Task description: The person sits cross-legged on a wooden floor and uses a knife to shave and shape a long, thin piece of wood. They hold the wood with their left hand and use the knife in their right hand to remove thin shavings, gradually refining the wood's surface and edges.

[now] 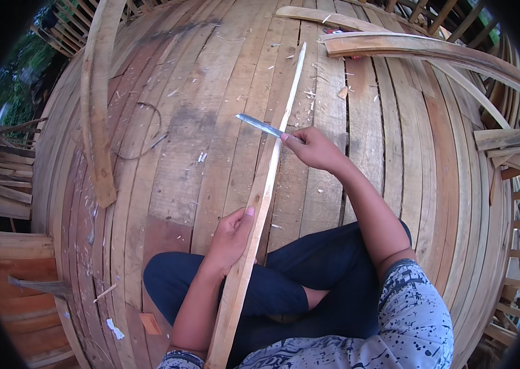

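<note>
While the person sits cross-legged, the wood strip [265, 200] slants from the bottom edge of the frame, past the dark trousers [346, 301], to top centre. The near end should stay braced against the body so it can't roll. The left grip [230, 237], lower centre, is closed round the strip, thumb along it, fingers mostly hidden; best kept firm and well clear of the cutting line. The right grip [310, 147], mid-frame, clenches the knife [259, 125], blade crossing the strip; can't tell if the edge bites. For clean shaving: low blade angle, thin even strokes along the grain, pushed away from the left grip and lap. The far end stands unsupported, so light pressure there. Shavings [310, 95] litter the floor [321, 197] beyond; a curved plank [420, 47] lies upper right, well apart.
</note>
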